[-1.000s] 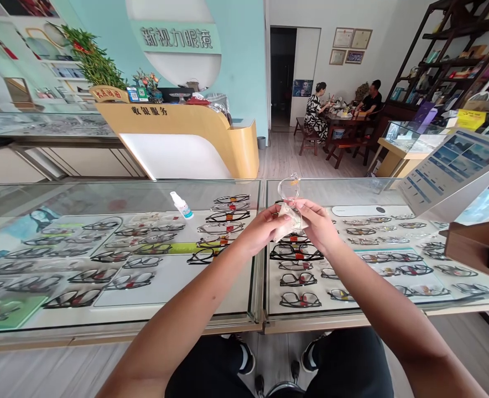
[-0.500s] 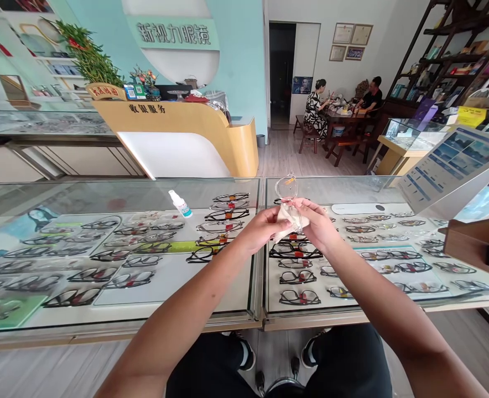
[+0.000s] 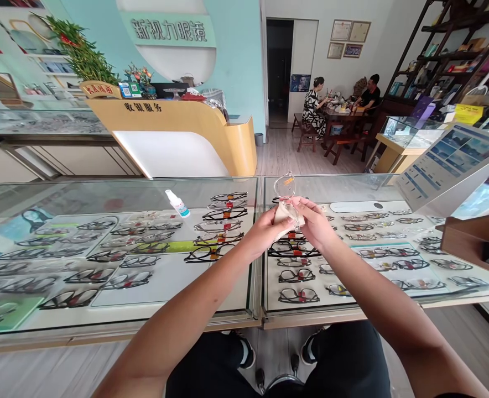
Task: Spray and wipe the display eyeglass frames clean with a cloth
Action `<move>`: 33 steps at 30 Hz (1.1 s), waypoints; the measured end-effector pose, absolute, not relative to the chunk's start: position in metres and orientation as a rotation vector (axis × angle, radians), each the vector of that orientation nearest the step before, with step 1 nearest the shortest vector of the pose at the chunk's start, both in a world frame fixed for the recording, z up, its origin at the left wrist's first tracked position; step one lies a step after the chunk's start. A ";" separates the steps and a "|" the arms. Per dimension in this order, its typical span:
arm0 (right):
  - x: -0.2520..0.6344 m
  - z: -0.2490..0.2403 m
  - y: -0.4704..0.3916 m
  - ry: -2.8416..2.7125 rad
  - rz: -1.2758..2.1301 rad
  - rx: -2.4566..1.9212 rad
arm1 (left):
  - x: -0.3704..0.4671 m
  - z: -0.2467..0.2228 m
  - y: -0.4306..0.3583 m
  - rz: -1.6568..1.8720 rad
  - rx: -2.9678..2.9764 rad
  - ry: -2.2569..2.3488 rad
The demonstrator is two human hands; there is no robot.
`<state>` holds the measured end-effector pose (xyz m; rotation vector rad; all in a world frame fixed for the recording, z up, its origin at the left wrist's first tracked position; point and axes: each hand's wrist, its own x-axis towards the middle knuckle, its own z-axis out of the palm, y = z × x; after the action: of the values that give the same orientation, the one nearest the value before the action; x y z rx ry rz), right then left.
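Above the glass counter, both my hands are together at a pair of clear-framed eyeglasses [image 3: 285, 187], turned so that one lens points away from me. My left hand [image 3: 270, 225] is closed on a cream cloth [image 3: 285, 213], pinching it against the nearer lens with the thumb on top. My right hand [image 3: 313, 220] grips the eyeglasses by the frame near the bridge, its fingers bent round it. An orange sticker shows on the far lens. Cloth and fingers partly cover the near lens. To the left, a white spray bottle [image 3: 177, 204] with a blue-green label lies tilted on the glass.
Under the counter's glass top [image 3: 228, 298] lie rows of eyeglasses [image 3: 298, 296]. A slanted display board [image 3: 452, 166] and a brown box [image 3: 477, 243] stand at right. Beyond are a wooden reception desk [image 3: 178, 119] and two people seated at a table [image 3: 338, 113].
The whole view has shifted slightly. The cloth is bunched a little differently at the near lens, while both hands keep their hold.
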<state>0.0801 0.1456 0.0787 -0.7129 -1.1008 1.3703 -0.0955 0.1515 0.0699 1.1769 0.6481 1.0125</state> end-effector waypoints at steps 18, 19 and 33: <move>0.078 0.086 0.142 -1.008 1.442 -0.643 | -0.103 0.076 0.157 0.936 1.279 0.685; 0.079 0.086 0.142 -1.012 1.440 -0.644 | -0.103 0.077 0.158 0.932 1.283 0.687; 0.074 0.088 0.140 -0.971 1.433 -0.624 | -0.097 0.079 0.152 0.977 1.220 0.670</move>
<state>0.0743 0.1397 0.0875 -0.6242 -0.9708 1.4329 -0.0967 0.1519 0.0787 1.2201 0.6705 0.9772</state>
